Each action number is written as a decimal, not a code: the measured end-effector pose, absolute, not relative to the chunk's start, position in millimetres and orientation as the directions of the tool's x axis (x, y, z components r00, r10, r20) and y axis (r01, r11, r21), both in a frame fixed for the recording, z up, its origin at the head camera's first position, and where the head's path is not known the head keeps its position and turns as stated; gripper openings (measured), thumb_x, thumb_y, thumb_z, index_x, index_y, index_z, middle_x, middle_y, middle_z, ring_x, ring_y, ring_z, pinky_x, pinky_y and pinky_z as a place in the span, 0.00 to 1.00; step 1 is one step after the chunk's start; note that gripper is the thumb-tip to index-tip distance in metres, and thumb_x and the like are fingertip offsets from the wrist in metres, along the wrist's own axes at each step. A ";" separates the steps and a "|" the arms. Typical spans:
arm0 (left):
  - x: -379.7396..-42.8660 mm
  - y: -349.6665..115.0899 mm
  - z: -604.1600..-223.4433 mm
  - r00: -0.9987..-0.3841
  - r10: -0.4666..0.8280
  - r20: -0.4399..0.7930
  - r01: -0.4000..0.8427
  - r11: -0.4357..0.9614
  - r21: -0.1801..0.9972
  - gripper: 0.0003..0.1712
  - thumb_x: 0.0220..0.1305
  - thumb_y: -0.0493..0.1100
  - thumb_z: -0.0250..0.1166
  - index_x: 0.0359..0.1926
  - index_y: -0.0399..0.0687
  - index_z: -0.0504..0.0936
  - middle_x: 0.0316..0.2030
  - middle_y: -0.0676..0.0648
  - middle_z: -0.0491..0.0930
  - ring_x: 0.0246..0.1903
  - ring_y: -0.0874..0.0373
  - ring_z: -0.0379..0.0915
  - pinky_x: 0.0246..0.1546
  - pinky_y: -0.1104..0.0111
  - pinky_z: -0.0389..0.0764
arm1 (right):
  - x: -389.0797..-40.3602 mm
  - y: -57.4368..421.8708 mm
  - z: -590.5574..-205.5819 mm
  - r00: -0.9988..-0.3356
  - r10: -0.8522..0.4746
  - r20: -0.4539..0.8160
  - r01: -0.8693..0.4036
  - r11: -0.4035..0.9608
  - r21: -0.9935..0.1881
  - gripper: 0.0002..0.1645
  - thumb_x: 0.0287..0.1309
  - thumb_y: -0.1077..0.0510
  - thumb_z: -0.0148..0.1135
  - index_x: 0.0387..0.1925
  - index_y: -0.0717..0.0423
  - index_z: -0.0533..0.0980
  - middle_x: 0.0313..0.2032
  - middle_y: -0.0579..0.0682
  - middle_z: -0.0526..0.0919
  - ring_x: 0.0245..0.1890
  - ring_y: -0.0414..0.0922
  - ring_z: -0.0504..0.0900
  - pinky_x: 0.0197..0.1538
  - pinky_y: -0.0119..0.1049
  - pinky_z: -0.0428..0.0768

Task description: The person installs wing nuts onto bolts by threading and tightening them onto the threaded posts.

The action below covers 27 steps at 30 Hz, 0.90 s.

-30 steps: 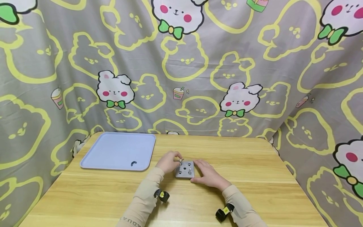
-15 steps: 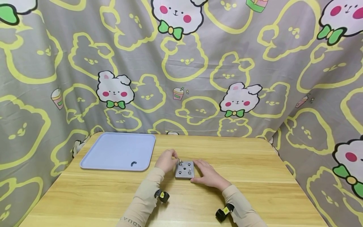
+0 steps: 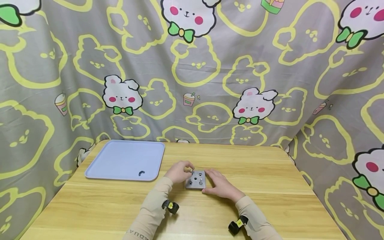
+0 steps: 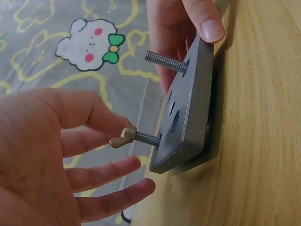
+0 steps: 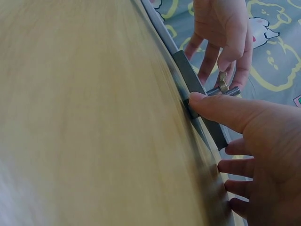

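A square grey metal plate (image 3: 196, 183) with holes lies near the middle of the table. Two threaded bolts stick up from it; one bare bolt (image 4: 164, 61) is at the right hand's side. On the other bolt (image 4: 148, 138) sits a brass-coloured wing nut (image 4: 126, 136), at the bolt's outer end. My left hand (image 3: 179, 171) pinches this wing nut between thumb and forefinger, the other fingers spread beside it. My right hand (image 3: 220, 184) grips the plate by its edges, its thumb on the near edge and fingers along the far side.
A pale blue tray (image 3: 120, 160) lies at the table's back left, with a small dark curved piece (image 3: 141, 173) in it. The wooden table (image 3: 255, 166) ends at a patterned curtain (image 3: 207, 73) behind and on both sides.
My left fingers have shifted round the wing nut, drawing back half a second ago and now reaching over it again. The right hand and the plate have stayed in place.
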<state>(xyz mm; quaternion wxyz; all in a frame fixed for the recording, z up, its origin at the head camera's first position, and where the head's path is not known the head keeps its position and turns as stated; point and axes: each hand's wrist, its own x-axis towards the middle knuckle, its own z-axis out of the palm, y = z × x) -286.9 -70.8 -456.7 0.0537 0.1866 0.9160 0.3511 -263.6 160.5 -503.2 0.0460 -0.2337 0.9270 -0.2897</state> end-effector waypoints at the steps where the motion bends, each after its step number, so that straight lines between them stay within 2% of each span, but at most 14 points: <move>1: -287.2 -70.9 -457.0 -0.921 0.389 0.029 0.308 0.681 0.665 0.14 0.59 0.38 0.66 0.47 0.48 0.83 0.52 0.40 0.81 0.52 0.44 0.77 0.52 0.51 0.80 | -263.7 160.5 -503.0 -0.886 -0.461 0.048 -0.405 0.721 -0.562 0.53 0.51 0.38 0.69 0.72 0.57 0.59 0.70 0.64 0.63 0.72 0.63 0.57 0.71 0.65 0.56; 6: -288.2 -70.7 -457.6 -0.923 0.381 0.044 0.311 0.676 0.668 0.12 0.59 0.36 0.65 0.45 0.48 0.84 0.52 0.40 0.81 0.51 0.45 0.77 0.53 0.50 0.79 | -263.8 160.8 -501.4 -0.885 -0.465 0.036 -0.399 0.716 -0.573 0.53 0.52 0.39 0.69 0.72 0.58 0.59 0.70 0.65 0.62 0.72 0.64 0.57 0.71 0.66 0.56; 10: -288.8 -70.8 -457.7 -0.933 0.352 0.071 0.310 0.689 0.655 0.11 0.58 0.33 0.64 0.41 0.49 0.85 0.51 0.39 0.82 0.43 0.48 0.77 0.51 0.51 0.78 | -263.8 161.5 -500.8 -0.882 -0.470 0.038 -0.405 0.714 -0.570 0.52 0.51 0.40 0.69 0.72 0.58 0.60 0.70 0.64 0.63 0.72 0.63 0.58 0.71 0.65 0.57; 17: -287.8 -70.1 -456.5 -0.962 0.249 0.110 0.260 0.724 0.639 0.07 0.57 0.35 0.66 0.39 0.44 0.83 0.46 0.40 0.82 0.46 0.46 0.79 0.50 0.53 0.80 | -262.8 161.9 -500.7 -0.877 -0.478 0.049 -0.419 0.711 -0.565 0.52 0.51 0.41 0.70 0.71 0.58 0.60 0.69 0.65 0.64 0.71 0.64 0.58 0.71 0.65 0.58; 23: -287.4 -69.0 -455.7 -0.974 0.168 0.150 0.225 0.766 0.602 0.06 0.56 0.38 0.68 0.28 0.46 0.77 0.37 0.43 0.82 0.39 0.50 0.78 0.44 0.56 0.80 | -262.3 161.7 -499.7 -0.876 -0.479 0.048 -0.420 0.712 -0.563 0.52 0.51 0.41 0.70 0.71 0.59 0.60 0.69 0.66 0.63 0.71 0.65 0.58 0.71 0.65 0.58; 27: -285.9 -69.2 -453.7 -0.975 0.183 0.128 0.223 0.759 0.612 0.04 0.54 0.35 0.68 0.30 0.46 0.81 0.39 0.43 0.84 0.43 0.47 0.80 0.47 0.55 0.81 | -261.3 161.4 -498.4 -0.875 -0.480 0.053 -0.422 0.705 -0.570 0.52 0.51 0.42 0.70 0.71 0.61 0.60 0.69 0.67 0.64 0.71 0.66 0.59 0.70 0.66 0.58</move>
